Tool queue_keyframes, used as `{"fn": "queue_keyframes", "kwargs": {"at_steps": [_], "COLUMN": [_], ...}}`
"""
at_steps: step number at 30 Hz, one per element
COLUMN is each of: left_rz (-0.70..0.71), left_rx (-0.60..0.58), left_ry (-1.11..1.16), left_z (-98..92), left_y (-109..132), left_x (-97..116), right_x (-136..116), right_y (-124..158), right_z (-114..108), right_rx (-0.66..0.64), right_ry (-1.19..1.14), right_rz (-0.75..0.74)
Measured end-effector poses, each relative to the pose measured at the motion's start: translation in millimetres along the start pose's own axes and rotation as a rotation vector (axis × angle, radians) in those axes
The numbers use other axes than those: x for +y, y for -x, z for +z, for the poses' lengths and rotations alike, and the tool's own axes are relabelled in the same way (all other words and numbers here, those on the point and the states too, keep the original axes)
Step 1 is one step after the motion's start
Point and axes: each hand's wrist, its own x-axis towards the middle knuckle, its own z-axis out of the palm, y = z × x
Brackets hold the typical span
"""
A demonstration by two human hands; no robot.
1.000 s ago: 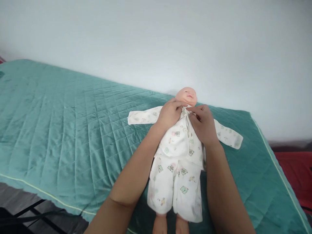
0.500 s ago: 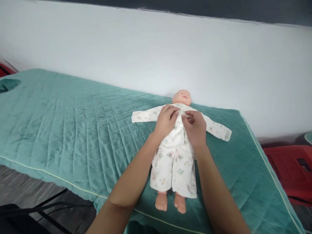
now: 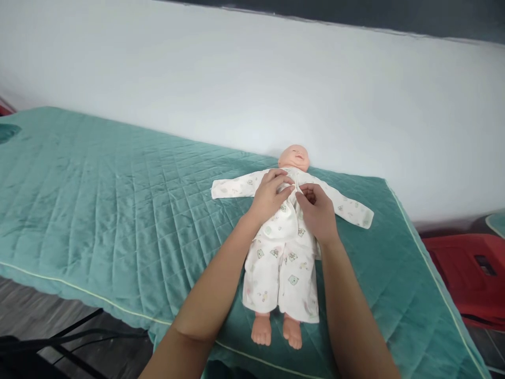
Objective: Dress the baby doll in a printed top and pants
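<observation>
one doll (image 3: pixel 292 157) with smooth, pink skin, flat on its back on a green quilted cover (image 3: pixel 130 210). soft white cloth with small bear prints around the body: long-sleeved shirt (image 3: pixel 282 229) on the doll's upper half, loose, wide-legged trousers (image 3: pixel 280 273) below. within these clothes, most of the doll, rounded bald head out at the collar and bare, stubby-toed feet (image 3: pixel 261 330) out at the hems. both sleeves (image 3: pixel 236 186) long and flat, spread outward from the doll's shoulders; cannot tell how far down inside them the arms reach.

left hand (image 3: pixel 271 196) on the doll's chest, thumb and forefinger drawn together on one edge of the shirt's front opening. right hand (image 3: pixel 316 211) just beside it on the chest, thumb and forefinger pinched on the other edge, remaining fingers curled inward. between the fingertips, over the doll's chest, a narrow raised fold of cloth.

around the doll, velvety sheen, stitched diamonds and pale piping along the cover's borders. behind the doll's head, smooth white wall (image 3: pixel 221 79) beneath a dark band (image 3: pixel 355 14). well apart to the doll's right-hand side as seen, red moulded panel (image 3: pixel 469 268), slotted.
</observation>
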Motion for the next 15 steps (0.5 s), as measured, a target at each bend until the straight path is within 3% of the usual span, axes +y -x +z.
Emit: {"fn": "queue_keyframes", "kwargs": {"at_steps": [7, 15], "left_rz": [-0.033, -0.123], "left_rx": [-0.002, -0.025], "left_ry": [0.025, 0.054], "left_z": [0.8, 0.3], "left_y": [-5.4, -7.3], "left_x": [2.6, 11.9], "right_x": [5.1, 16.2], "right_y": [-5.0, -7.8], "right_z": [4.5, -2.0], "right_rx": [0.043, -0.030], "right_ry": [-0.120, -0.306], "right_rz": [0.086, 0.096]}}
